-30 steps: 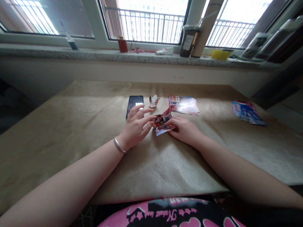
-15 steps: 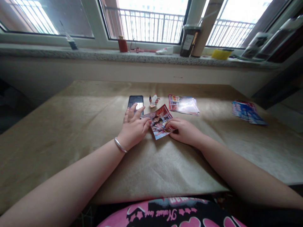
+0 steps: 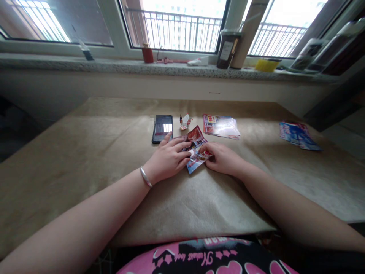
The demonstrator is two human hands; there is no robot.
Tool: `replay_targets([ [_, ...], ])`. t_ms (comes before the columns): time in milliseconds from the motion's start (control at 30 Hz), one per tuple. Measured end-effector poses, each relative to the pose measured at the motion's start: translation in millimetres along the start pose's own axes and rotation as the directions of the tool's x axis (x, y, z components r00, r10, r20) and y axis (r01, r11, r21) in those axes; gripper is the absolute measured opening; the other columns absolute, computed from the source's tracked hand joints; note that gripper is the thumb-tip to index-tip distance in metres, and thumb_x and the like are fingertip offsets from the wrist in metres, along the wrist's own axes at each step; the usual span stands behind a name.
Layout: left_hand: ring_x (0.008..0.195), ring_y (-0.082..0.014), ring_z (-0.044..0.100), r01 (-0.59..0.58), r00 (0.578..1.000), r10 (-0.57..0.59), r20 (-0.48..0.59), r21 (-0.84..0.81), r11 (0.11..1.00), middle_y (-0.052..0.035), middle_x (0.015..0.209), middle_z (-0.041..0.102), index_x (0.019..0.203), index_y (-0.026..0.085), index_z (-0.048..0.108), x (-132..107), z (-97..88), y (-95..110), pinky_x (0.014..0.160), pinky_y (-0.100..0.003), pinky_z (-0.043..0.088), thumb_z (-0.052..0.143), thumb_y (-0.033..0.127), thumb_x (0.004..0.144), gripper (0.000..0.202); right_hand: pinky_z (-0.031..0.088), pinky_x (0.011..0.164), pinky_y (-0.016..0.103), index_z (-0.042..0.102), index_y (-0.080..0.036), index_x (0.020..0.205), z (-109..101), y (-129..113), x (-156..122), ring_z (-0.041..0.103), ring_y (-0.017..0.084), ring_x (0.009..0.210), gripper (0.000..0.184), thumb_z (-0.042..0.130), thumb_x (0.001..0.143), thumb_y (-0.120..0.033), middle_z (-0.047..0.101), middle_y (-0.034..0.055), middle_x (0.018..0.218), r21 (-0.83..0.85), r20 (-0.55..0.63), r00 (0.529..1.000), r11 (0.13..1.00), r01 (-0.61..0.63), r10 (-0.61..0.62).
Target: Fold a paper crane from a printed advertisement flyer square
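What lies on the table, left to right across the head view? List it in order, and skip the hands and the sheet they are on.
Phone → folded paper → paper stack → blue papers.

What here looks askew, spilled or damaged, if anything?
Nothing looks spilled or clearly damaged. Only mildly untidy: the blue leaflets at the far right overlap unevenly, and the leaflet stack beyond the right hand has edges out of line.

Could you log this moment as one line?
left hand: spread over printed sheet | right hand: holding its right edge | paper stack: beyond right hand
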State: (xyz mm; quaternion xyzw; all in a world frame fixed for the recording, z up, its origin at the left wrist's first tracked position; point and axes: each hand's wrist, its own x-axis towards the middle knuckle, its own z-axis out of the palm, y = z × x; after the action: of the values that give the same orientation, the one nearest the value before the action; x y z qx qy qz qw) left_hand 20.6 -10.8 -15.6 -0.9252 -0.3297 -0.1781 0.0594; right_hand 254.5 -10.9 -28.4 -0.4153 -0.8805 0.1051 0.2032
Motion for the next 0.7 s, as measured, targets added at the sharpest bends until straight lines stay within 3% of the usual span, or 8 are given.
replay_targets([
  [200, 0.111, -0.0198, 0.055, -0.082, 0.993, 0.087, 0.079, -0.067, 0.994, -0.0014, 0.123, 0.06, 0.115, 0.026, 0.061, -0.3, 2.1, -1.1, 0.113, -0.049, 0.014, 0.041, 0.033, 0.093, 0.031, 0.044, 0.084, 0.033, 0.054, -0.02, 0.095, -0.8, 0.5, -0.3, 0.057, 0.021, 0.094, 0.03, 0.053, 0.066, -0.011, 0.063, 0.0059, 0.095, 0.026, -0.003, 1.0, 1.0, 0.01, -0.01],
  [467, 0.106, -0.0193, 0.056, -0.121, 0.987, 0.135, 0.088, -0.144, 0.982, -0.0011, 0.115, 0.065, 0.115, 0.025, 0.062, 1.6, 0.2, -1.4, 0.11, -0.045, 0.022, 0.042, 0.032, 0.092, 0.03, 0.044, 0.085, 0.034, 0.055, -0.021, 0.09, -3.2, -2.3, 0.0, 0.057, 0.021, 0.093, 0.026, 0.053, 0.067, -0.01, 0.064, 0.0055, 0.093, 0.035, -0.018, 0.999, 0.999, 0.036, -0.036],
  [700, 0.101, -0.0192, 0.056, -0.219, 0.968, 0.237, 0.087, -0.177, 0.96, -0.0011, 0.119, 0.062, 0.115, 0.028, 0.062, 1.6, -2.8, -3.2, 0.099, -0.042, 0.036, 0.045, 0.029, 0.09, 0.029, 0.044, 0.088, 0.036, 0.056, -0.021, 0.091, -2.8, -1.9, 0.1, 0.056, 0.022, 0.098, 0.017, 0.053, 0.075, -0.015, 0.064, 0.0059, 0.095, 0.019, -0.053, 0.998, 1.0, 0.018, -0.017],
])
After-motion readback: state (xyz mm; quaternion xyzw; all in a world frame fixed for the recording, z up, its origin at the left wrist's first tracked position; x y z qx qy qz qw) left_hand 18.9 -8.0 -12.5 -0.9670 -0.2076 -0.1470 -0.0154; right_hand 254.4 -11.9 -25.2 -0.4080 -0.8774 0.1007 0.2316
